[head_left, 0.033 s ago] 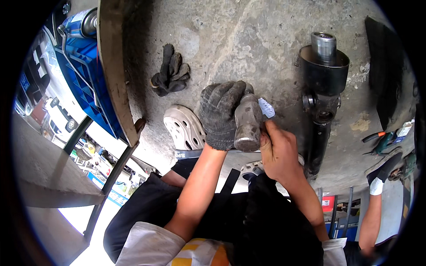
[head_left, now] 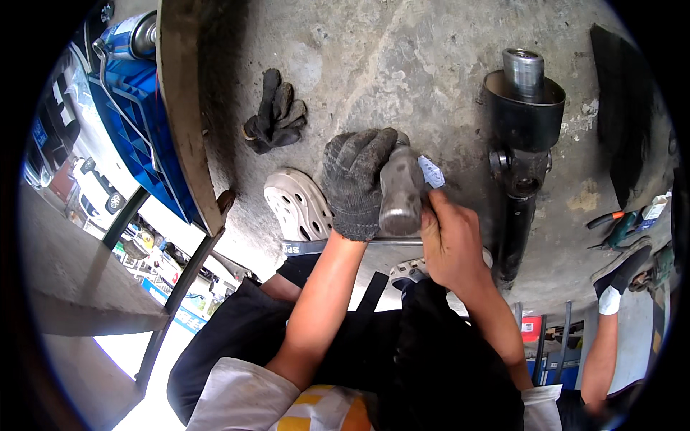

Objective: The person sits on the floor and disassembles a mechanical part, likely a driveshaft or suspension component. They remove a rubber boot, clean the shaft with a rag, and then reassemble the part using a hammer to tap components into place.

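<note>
My left hand (head_left: 353, 183) wears a dark grey knit glove, its fingers curled round a hammer, mostly hidden behind the head. The worn steel hammer head (head_left: 402, 188) hangs between my hands, one blunt face toward me. My bare right hand (head_left: 454, 241) is closed in a pinch at the head's right side; what its fingers hold is hidden behind the hammer. Just beyond those fingertips shows a small pale bluish patterned piece (head_left: 431, 172). To the right, a black drive shaft (head_left: 519, 215) with a universal joint and a bare metal cylinder (head_left: 524, 75) at its far end lies on the floor.
A loose dark glove (head_left: 277, 118) lies on the concrete, far left. Pale clogs (head_left: 296, 201) are on my feet. A blue crate (head_left: 133, 122) with a spray can (head_left: 133, 36) stands at left. Another person's shoe (head_left: 624, 262) and a tool with an orange handle (head_left: 605, 220) are at right.
The hammer head has risen slightly in the picture and tilted a little, and it looks blurred by motion. Both hands keep almost the same place and grip.
</note>
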`<state>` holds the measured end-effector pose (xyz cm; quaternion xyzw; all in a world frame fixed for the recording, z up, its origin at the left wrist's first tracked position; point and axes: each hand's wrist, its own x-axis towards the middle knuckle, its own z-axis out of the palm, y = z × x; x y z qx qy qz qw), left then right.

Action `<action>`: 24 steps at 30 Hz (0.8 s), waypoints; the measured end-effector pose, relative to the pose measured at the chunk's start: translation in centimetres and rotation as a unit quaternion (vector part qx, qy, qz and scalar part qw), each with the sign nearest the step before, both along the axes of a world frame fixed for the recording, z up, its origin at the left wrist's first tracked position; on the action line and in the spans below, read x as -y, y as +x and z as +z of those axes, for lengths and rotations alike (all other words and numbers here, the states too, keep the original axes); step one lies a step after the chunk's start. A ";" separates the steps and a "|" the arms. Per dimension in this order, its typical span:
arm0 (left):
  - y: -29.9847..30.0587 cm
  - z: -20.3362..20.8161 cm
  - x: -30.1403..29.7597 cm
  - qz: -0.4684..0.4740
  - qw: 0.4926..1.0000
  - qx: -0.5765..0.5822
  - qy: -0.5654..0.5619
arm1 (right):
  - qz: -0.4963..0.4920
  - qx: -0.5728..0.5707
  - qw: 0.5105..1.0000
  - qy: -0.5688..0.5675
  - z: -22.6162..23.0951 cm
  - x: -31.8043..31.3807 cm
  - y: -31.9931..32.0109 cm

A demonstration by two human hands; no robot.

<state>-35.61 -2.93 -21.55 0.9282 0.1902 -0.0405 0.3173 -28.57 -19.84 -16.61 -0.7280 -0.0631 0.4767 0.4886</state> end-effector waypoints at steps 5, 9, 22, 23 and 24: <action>0.8 0.7 0.5 0.024 0.999 0.047 0.010 | -0.041 -0.043 0.998 -0.010 -0.5 0.6 -1.4; 1.2 0.7 0.6 0.017 0.998 0.052 0.025 | -0.061 -0.060 0.996 -0.008 -0.5 2.8 -2.2; 0.7 0.3 0.9 0.061 0.997 0.051 0.001 | -0.048 -0.012 0.999 0.004 0.0 1.5 -2.3; 0.7 0.3 0.8 0.042 0.997 0.064 0.007 | -0.047 -0.001 0.999 0.008 0.0 1.3 -2.2; 0.8 0.4 0.8 0.045 0.997 0.062 0.004 | -0.040 -0.006 0.999 0.005 -0.2 1.3 -2.3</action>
